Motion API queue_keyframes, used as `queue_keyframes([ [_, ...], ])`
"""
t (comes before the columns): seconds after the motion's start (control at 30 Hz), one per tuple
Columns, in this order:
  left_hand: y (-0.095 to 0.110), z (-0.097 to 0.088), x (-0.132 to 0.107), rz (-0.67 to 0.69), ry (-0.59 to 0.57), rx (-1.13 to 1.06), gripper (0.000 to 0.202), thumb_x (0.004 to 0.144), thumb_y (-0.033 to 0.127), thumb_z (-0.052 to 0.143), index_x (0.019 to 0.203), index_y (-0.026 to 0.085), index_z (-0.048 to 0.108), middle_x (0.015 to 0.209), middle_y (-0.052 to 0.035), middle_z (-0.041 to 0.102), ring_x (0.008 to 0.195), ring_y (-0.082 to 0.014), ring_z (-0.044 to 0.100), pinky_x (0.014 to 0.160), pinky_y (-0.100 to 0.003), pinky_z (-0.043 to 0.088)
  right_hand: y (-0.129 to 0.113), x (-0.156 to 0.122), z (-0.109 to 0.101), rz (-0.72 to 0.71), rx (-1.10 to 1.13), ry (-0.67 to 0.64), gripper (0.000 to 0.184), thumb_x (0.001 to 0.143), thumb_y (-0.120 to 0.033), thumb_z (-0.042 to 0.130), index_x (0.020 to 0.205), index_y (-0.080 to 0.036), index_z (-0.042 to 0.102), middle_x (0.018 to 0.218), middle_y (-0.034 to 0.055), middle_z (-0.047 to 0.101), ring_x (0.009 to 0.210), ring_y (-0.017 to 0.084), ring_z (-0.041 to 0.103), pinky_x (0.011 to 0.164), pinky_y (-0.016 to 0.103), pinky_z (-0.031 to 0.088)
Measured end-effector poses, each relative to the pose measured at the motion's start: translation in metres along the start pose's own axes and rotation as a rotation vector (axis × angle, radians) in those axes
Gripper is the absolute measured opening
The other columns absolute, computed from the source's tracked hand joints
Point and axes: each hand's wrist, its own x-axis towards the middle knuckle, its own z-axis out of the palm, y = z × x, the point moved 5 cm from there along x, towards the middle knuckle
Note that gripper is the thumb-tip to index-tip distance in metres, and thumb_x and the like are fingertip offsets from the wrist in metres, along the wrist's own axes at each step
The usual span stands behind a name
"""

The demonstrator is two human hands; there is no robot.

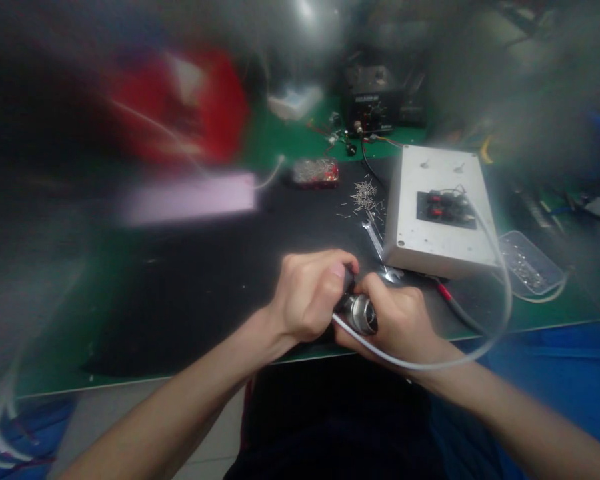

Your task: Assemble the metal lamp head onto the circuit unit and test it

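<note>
Squarely between both hands, gripped at the near edge of the black mat (190,293): a round silver metal connector (363,313), long axis running left-right, white cable (495,313) trailing rightward. Left hand (310,297) curled tight over its dark left end; right hand (400,320) closed round its body. Equally near, touching. Just beyond, a steel spanner (375,240) beside the grey box (440,207).

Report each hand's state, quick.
Left hand: closed around the dark end of the metal connector.
Right hand: closed on the metal connector, with the white cable running from it.
</note>
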Motion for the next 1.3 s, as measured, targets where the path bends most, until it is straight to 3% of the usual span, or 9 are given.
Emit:
queue_keyframes([
  [0.1,0.0,-0.002,0.0,0.014,0.013,-0.009,0.045,0.107,0.04,0.032,0.102,0.017,0.07,0.094,-0.0052,0.07,0.083,-0.0212,0.064,0.079,-0.036,0.045,0.0,-0.001,-0.001,-0.014,0.007,0.029,0.026,0.084,-0.04,0.064,0.09,-0.015,0.061,0.063,0.001,0.063,0.05,0.018,0.063,0.049,0.028,0.036],
  [0.2,0.003,0.0,0.005,-0.028,-0.048,0.035,0.047,0.107,0.042,0.03,0.099,0.018,0.07,0.089,-0.0043,0.069,0.08,-0.0216,0.063,0.076,-0.037,0.043,0.002,-0.004,0.0,0.004,0.033,0.046,0.025,0.083,-0.039,0.066,0.09,-0.016,0.059,0.065,0.0002,0.063,0.051,0.016,0.063,0.05,0.026,0.037],
  [0.4,0.006,0.001,0.009,-0.122,-0.049,0.14,0.051,0.108,0.044,0.029,0.095,0.021,0.072,0.08,-0.0023,0.067,0.075,-0.0215,0.061,0.071,-0.037,0.039,0.008,-0.006,0.003,0.065,0.083,0.0,0.031,0.081,-0.042,0.07,0.093,-0.017,0.057,0.066,-0.0006,0.063,0.051,0.016,0.062,0.051,0.025,0.039],
  [0.67,0.006,0.001,0.002,0.008,0.001,0.058,0.049,0.107,0.043,0.03,0.1,0.017,0.071,0.092,-0.0049,0.07,0.082,-0.0213,0.064,0.078,-0.037,0.043,0.007,-0.005,0.002,0.025,0.041,0.013,0.03,0.08,-0.042,0.068,0.091,-0.017,0.058,0.066,0.0001,0.062,0.05,0.018,0.062,0.051,0.027,0.036],
  [0.93,0.005,0.002,0.011,-0.201,-0.065,0.126,0.048,0.107,0.043,0.031,0.091,0.022,0.071,0.079,-0.0019,0.067,0.076,-0.0223,0.061,0.07,-0.036,0.04,0.011,-0.006,0.004,0.088,0.05,0.024,0.028,0.074,-0.04,0.067,0.089,-0.019,0.056,0.063,-0.002,0.059,0.048,0.016,0.057,0.05,0.026,0.033],
  [1.3,0.002,-0.007,0.012,-0.249,-0.134,-0.004,0.053,0.11,0.055,0.033,0.107,0.024,0.076,0.101,-0.0002,0.074,0.096,-0.0232,0.067,0.085,-0.035,0.046,0.014,-0.002,0.004,0.212,0.14,-0.067,0.034,0.072,-0.042,0.073,0.092,-0.02,0.058,0.068,-0.0018,0.064,0.054,0.02,0.063,0.054,0.026,0.035],
])
